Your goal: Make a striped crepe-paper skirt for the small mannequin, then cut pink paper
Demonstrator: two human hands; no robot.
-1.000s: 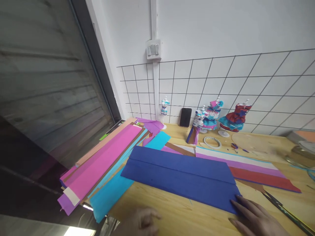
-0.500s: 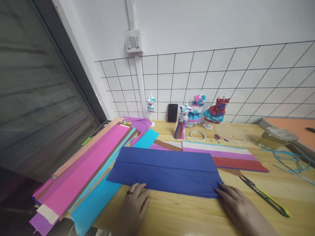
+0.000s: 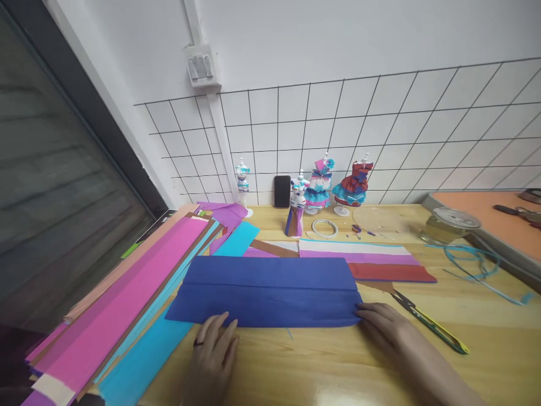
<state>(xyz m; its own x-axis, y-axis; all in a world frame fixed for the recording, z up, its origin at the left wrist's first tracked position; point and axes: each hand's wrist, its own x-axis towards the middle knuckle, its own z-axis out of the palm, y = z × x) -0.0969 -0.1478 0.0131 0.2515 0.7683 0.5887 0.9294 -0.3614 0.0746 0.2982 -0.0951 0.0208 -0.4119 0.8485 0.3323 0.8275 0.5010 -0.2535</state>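
Observation:
A sheet of dark blue crepe paper (image 3: 266,290) lies flat on the wooden table in front of me, with a crease running along its length. My left hand (image 3: 213,349) rests at its lower edge, fingers stretched and apart, the fingertips on the paper. At the lower right corner, the fingers of my right hand (image 3: 386,327) are extended and touch the paper's edge; its thumb is hidden. Yellow-handled scissors (image 3: 431,321) lie to the right of my right hand. Under and behind the blue sheet are a light blue strip (image 3: 147,361) and white, purple and red strips (image 3: 393,272).
A stack of pink, brown and peach crepe paper (image 3: 131,293) slants along the left. Several small dressed mannequins (image 3: 321,183), a phone (image 3: 282,192) and a tape ring (image 3: 324,228) stand or lie near the wall. A spool (image 3: 452,225) and blue cord (image 3: 477,265) are at right.
The view has turned slightly to the right, so everything appears shifted left. Both hands stay at the blue paper's lower edge, and the sheet looks a little flatter along that edge.

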